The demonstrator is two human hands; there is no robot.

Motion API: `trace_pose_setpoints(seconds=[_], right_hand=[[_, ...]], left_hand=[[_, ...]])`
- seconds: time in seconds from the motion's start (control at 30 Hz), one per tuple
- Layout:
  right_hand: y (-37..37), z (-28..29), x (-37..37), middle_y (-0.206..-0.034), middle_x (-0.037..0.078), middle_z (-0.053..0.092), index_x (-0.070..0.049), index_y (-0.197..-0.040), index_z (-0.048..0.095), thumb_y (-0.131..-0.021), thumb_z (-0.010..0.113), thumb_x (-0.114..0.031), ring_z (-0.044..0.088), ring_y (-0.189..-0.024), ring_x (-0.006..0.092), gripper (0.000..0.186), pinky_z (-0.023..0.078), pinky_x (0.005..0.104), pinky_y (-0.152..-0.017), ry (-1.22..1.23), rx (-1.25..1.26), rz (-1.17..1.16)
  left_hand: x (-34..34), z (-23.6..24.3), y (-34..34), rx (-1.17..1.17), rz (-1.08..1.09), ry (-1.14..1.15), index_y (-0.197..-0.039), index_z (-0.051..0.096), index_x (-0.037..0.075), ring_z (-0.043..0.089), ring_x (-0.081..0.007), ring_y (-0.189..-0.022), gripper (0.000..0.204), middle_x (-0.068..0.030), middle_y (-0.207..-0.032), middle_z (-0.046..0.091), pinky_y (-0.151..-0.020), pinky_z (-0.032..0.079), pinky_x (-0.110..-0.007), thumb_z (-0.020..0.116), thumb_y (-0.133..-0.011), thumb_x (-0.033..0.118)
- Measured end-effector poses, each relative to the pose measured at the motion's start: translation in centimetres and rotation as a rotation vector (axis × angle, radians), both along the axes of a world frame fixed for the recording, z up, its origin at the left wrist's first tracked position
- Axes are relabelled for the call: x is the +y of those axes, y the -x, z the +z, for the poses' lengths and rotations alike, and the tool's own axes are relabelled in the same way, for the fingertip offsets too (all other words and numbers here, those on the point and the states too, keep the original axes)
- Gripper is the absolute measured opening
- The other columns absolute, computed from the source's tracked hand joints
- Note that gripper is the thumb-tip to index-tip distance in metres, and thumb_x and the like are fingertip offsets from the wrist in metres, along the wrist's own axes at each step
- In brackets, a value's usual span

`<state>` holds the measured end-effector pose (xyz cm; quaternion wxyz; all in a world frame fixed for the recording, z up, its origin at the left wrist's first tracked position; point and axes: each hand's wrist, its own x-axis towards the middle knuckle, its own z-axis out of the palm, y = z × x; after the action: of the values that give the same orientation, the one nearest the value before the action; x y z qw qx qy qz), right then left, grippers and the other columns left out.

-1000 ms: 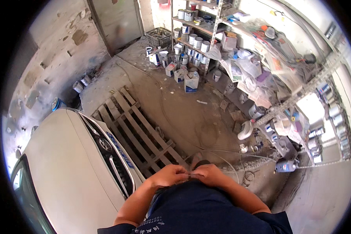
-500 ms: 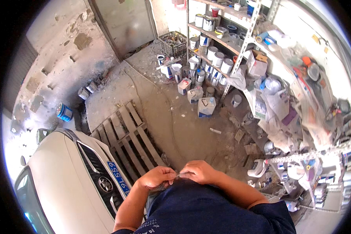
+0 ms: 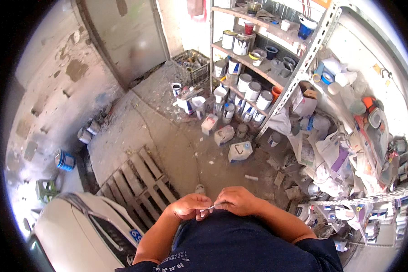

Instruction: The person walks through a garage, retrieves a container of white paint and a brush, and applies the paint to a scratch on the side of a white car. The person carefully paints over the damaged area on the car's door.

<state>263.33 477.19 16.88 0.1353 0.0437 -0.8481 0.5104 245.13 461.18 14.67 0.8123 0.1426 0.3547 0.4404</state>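
Observation:
My left hand [image 3: 189,206] and my right hand [image 3: 235,201] meet at waist level in front of my dark T-shirt [image 3: 240,240]. The fingers of each are pinched round a small, thin, pale object [image 3: 207,209], too small to identify. It lies between my fingertips, just above the fabric of the shirt. One of my shoes [image 3: 200,188] shows on the floor beyond my hands.
A white car [image 3: 68,235] stands at lower left by a wooden pallet [image 3: 140,186]. Metal shelves [image 3: 258,65] at right hold cans and crumpled paper. Several containers [image 3: 239,152] sit on the dusty floor [image 3: 186,158]. A crate [image 3: 188,65] is beside a metal door [image 3: 124,36].
The car, pallet and shelves sit lower in the picture, with more of the far shelves and floor showing. My hands stay together, their fingers slightly shifted round the small object.

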Motion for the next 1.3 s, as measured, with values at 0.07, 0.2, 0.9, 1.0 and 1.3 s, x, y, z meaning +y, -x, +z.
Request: trace_pose_setpoints(seconds=[0.07,0.2,0.9,1.0,1.3], right_hand=[[2.6,0.8,1.6,-0.09,0.012,0.067,-0.007,-0.097,0.068,-0.087,0.069,-0.019,0.065,-0.086,0.0318,0.016,0.051,0.041,-0.073,-0.016,-0.016,-0.051],[6.8,2.5,4.2,-0.089,0.01,0.068,-0.007,-0.095,0.068,-0.082,0.073,-0.013,0.066,-0.084,0.029,0.015,0.052,0.0382,-0.072,-0.056,-0.084,-0.169],[13.2,1.1,26.1,-0.09,0.01,0.063,-0.005,-0.104,0.065,-0.086,0.065,-0.008,0.063,-0.084,0.0271,0.018,0.051,0.0362,-0.073,0.02,0.043,-0.636],[13.2,0.2,27.1,-0.095,0.012,0.062,-0.005,-0.106,0.063,-0.088,0.066,-0.014,0.062,-0.09,0.0282,0.02,0.05,0.0363,-0.078,0.182,-0.124,-0.733],[18.7,-2.6,28.0,-0.1,0.012,0.061,-0.003,-0.111,0.059,-0.082,0.075,-0.015,0.063,-0.087,0.0246,0.035,0.052,0.0352,-0.077,0.21,-0.103,-0.921]], left_hand=[[2.3,0.4,3.5,-0.04,-0.038,-0.003,-0.093,0.064,0.0,0.051,-0.0104,-0.058,0.026,-0.003,-0.071,0.059,-0.051,0.036,-0.025,0.066,-0.09,0.026],[6.5,1.1,8.3,0.027,-0.058,0.011,-0.092,0.063,0.001,0.051,-0.0102,-0.058,0.025,-0.0025,-0.07,0.058,-0.049,0.035,-0.024,0.067,-0.09,0.025],[29.1,1.9,16.0,-0.051,0.164,-0.036,-0.094,0.058,0.004,0.054,-0.0161,-0.06,0.023,-0.0056,-0.075,0.059,-0.056,0.044,-0.031,0.059,-0.097,0.027],[32.2,1.8,15.3,0.029,0.346,0.007,-0.095,0.058,0.006,0.058,-0.0187,-0.074,0.018,-0.0067,-0.084,0.062,-0.067,0.048,-0.032,0.056,-0.098,0.024],[39.3,-2.9,15.4,0.261,0.426,0.014,-0.104,0.06,0.006,0.058,-0.0131,-0.086,0.014,-0.0028,-0.097,0.062,-0.079,0.048,-0.029,0.06,-0.097,0.019]])
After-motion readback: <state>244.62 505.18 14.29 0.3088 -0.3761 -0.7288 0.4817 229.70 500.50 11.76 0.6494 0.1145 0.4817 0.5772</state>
